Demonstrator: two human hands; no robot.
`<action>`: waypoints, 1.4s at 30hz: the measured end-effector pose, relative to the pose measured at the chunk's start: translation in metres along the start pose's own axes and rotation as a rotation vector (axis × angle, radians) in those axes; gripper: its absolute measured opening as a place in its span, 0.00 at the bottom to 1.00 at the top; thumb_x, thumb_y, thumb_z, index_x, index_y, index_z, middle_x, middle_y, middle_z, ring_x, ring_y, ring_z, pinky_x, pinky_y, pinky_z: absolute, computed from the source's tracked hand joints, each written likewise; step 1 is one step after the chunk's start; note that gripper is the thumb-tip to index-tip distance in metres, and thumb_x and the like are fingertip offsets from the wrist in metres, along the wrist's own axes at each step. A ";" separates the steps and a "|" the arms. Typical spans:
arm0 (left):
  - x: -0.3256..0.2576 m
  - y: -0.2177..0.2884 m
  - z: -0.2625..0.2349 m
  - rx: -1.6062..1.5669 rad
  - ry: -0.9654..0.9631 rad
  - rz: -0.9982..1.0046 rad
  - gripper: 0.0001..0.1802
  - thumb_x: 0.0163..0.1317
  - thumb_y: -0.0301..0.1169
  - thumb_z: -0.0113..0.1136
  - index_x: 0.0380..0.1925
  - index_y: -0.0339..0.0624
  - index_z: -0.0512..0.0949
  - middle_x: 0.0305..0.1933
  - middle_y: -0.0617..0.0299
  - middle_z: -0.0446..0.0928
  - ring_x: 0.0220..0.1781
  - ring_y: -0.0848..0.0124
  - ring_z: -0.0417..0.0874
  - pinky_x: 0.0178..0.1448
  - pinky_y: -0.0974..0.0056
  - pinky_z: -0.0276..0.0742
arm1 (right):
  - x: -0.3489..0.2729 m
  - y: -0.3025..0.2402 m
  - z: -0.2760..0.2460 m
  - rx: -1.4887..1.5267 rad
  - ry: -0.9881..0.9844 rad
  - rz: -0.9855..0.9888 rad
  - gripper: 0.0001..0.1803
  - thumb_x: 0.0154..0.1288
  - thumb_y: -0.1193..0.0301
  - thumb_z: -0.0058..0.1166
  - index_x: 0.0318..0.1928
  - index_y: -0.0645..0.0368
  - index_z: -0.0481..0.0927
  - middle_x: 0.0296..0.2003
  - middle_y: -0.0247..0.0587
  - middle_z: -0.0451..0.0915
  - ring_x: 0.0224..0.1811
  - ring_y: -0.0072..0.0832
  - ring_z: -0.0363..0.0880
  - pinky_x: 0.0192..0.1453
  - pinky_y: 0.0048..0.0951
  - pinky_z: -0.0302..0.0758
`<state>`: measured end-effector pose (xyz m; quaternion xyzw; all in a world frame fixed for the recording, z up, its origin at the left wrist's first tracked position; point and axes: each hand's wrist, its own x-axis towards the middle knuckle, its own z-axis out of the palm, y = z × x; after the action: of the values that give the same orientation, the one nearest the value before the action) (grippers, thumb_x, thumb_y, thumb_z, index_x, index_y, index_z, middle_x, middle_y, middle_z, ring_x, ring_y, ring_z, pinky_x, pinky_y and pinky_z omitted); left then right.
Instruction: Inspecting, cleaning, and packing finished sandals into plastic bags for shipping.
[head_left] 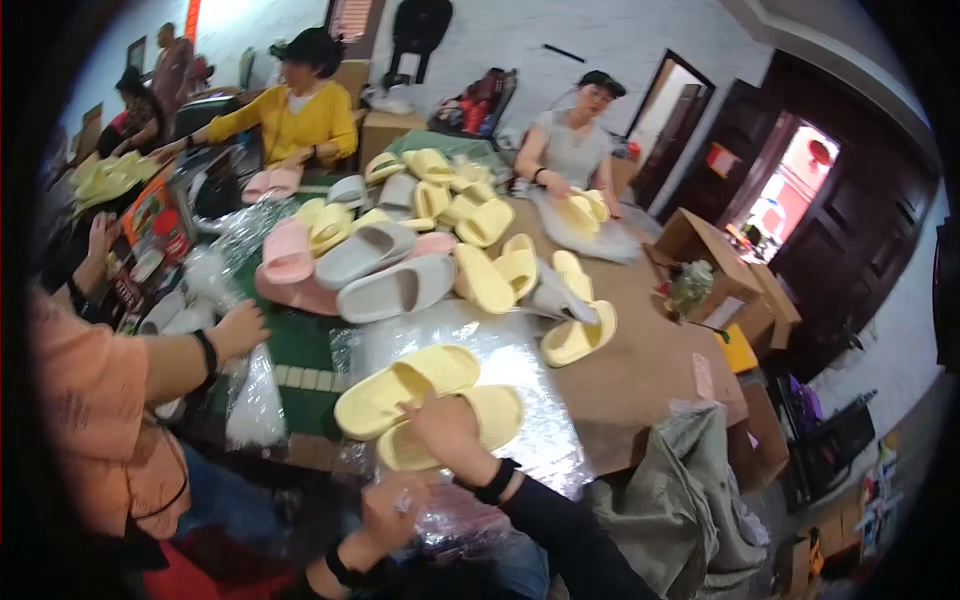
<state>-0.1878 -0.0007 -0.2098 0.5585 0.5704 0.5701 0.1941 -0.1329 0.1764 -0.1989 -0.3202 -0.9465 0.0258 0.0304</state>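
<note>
A pair of pale yellow slippers (405,385) lies side by side on a clear plastic bag (510,365) at the near edge of the table. My right hand (445,425), in a black sleeve with a black wristband, grips the nearer slipper (490,415) at its heel end. Lower down, my left hand (393,508) is closed on the crumpled near end of the plastic bag, below the table edge. The bag's mouth is hidden under my hands.
A heap of pink, grey and yellow slippers (400,250) covers the middle of the table. A person in a peach top reaches a hand (240,330) in from the left. Two more people work at the far side. Cardboard boxes (720,260) stand right, a grey-green sack (690,490) near right.
</note>
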 end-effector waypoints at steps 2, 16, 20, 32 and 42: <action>0.027 0.001 -0.020 0.044 0.423 -0.072 0.07 0.59 0.25 0.54 0.37 0.37 0.77 0.40 0.49 0.77 0.49 0.52 0.76 0.54 0.57 0.71 | -0.002 -0.004 -0.037 0.008 -0.097 0.121 0.19 0.69 0.57 0.44 0.51 0.53 0.79 0.28 0.46 0.78 0.25 0.42 0.80 0.24 0.42 0.75; 0.071 -0.108 -0.022 0.231 0.133 -0.586 0.43 0.61 0.48 0.57 0.68 0.38 0.50 0.67 0.31 0.55 0.70 0.42 0.55 0.71 0.50 0.53 | -0.057 0.105 -0.006 0.151 0.011 -0.016 0.29 0.65 0.51 0.49 0.53 0.64 0.71 0.48 0.67 0.71 0.51 0.59 0.71 0.53 0.48 0.70; 0.091 -0.085 -0.013 -0.153 0.314 -0.588 0.49 0.55 0.35 0.65 0.70 0.39 0.44 0.65 0.38 0.59 0.67 0.49 0.61 0.69 0.56 0.58 | -0.053 0.093 -0.005 0.069 -0.104 0.083 0.35 0.64 0.45 0.44 0.60 0.60 0.68 0.58 0.68 0.66 0.64 0.58 0.59 0.64 0.54 0.60; 0.129 -0.108 -0.004 -0.577 0.339 -0.769 0.46 0.46 0.14 0.55 0.67 0.42 0.49 0.44 0.49 0.71 0.38 0.60 0.78 0.36 0.59 0.79 | -0.040 0.097 0.006 0.089 -0.059 0.040 0.33 0.66 0.47 0.42 0.60 0.60 0.69 0.61 0.61 0.64 0.63 0.54 0.62 0.55 0.53 0.63; 0.157 -0.125 -0.007 -0.483 0.330 -0.729 0.47 0.46 0.16 0.57 0.68 0.39 0.48 0.49 0.45 0.72 0.38 0.61 0.79 0.37 0.60 0.79 | -0.009 0.105 0.024 0.100 0.107 0.037 0.33 0.66 0.46 0.42 0.60 0.59 0.68 0.61 0.63 0.64 0.62 0.49 0.64 0.54 0.52 0.64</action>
<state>-0.2934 0.1651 -0.2506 0.1623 0.6035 0.6625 0.4129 -0.0639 0.2538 -0.2305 -0.3366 -0.9350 0.0564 0.0964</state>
